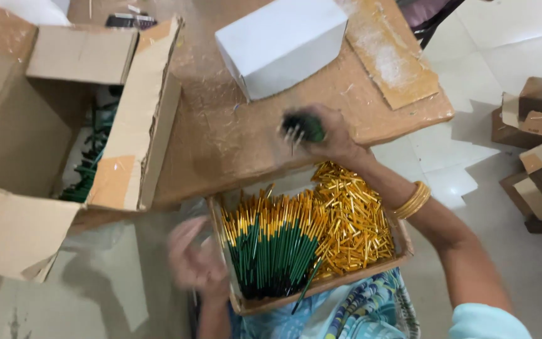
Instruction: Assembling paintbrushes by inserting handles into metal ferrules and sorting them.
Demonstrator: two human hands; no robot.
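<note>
Green pen barrels (271, 251) and loose gold caps (352, 220) fill the lap tray (403, 248). Above the tray, the right hand (330, 135) is closed on a barrel bundle (302, 127). Left hand (196, 254), beside the tray, is blurred; grip cannot be told. Most barrels remain in the tray.

Right hand (337, 139) around green pen bundle (303, 127), above tray (405, 242).

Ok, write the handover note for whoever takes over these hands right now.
Right hand: closed on a bundle of green sticks, held over the table.
Left hand: blurred, beside the tray; grip unclear.
Tray on the lap: green-and-gold sticks on the left, gold caps on the right.
Open carton on the table holds more green sticks.
Done: one bundle gathered. Left: the many sticks in the tray.
</note>
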